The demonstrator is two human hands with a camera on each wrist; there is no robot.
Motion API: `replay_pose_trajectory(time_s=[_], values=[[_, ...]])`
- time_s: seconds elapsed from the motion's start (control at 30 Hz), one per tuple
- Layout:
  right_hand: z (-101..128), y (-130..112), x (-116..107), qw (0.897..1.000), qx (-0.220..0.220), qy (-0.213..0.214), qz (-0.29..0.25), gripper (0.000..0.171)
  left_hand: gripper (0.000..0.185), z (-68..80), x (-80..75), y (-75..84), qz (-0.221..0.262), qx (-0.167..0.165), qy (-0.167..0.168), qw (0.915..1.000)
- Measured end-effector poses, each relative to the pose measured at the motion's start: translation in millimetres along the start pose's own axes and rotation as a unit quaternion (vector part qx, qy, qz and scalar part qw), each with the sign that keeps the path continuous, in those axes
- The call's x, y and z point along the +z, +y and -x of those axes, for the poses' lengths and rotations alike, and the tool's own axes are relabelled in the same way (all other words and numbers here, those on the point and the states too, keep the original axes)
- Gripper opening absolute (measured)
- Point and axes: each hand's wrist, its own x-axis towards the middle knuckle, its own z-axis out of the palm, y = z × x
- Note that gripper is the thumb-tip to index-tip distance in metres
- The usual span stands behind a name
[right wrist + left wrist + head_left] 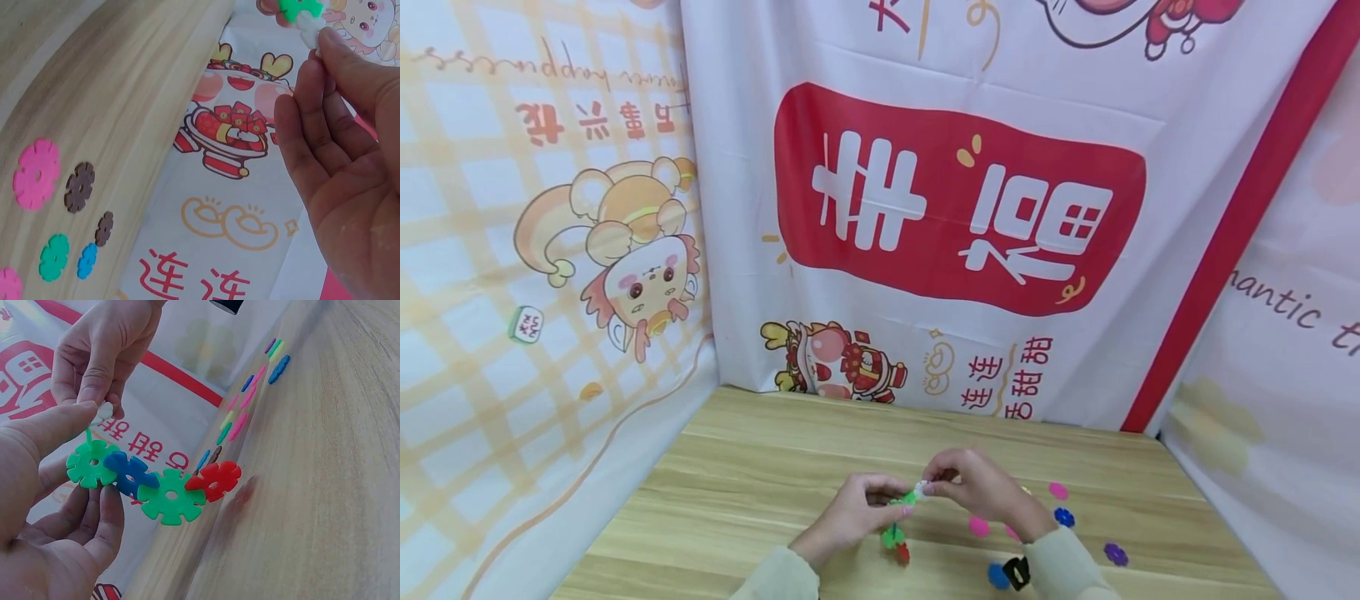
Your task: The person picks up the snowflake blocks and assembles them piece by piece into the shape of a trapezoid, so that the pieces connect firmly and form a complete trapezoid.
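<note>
My left hand (859,510) holds a linked chain of plastic snowflake discs above the table. In the left wrist view the chain runs from a green disc (92,464) at the fingers through a blue disc (123,464) and another green disc (164,509) to a red disc (220,477) at the hanging end. Between thumb and fingertips my right hand (977,490) pinches a white snowflake disc (309,31). This white disc touches green at the top of the chain; fingers partly hide the joint, so how deep it sits cannot be seen.
Loose discs lie on the wooden table to the right, among them pink (1058,491), dark blue (1064,517), purple (1116,554) and blue (998,576). A black band (1017,573) is around the right wrist. Printed cloth (955,350) hangs behind and at both sides.
</note>
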Motion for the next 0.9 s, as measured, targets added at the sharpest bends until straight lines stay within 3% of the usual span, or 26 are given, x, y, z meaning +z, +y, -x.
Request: replay_pose_trajectory(time_s=[0.23,0.37,0.53,0.73,0.9], values=[[-4.7,-0.1,9.4,1.000,0.018,0.005,-0.003,0.015,0.024,3.0,-0.6,1.4,-0.060,0.039,0.015,0.9974],[-8.4,-0.1,14.9,1.000,0.027,0.007,0.000,0.008,0.023,4.9,0.3,2.7,-0.096,0.062,0.031,0.9929],[-10.8,0.3,17.5,1.000,0.028,0.001,-0.003,0.005,0.023,4.0,0.1,2.2,-0.113,0.071,0.037,0.9904],[-9.9,1.2,6.7,0.999,0.031,-0.004,-0.023,0.007,0.026,-1.4,-1.4,1.7,-0.073,0.035,0.018,0.9966],[-13.0,-7.3,-4.1,1.000,0.005,-0.028,-0.014,0.009,0.022,-3.2,-0.5,4.0,-0.069,0.054,0.023,0.9959]])
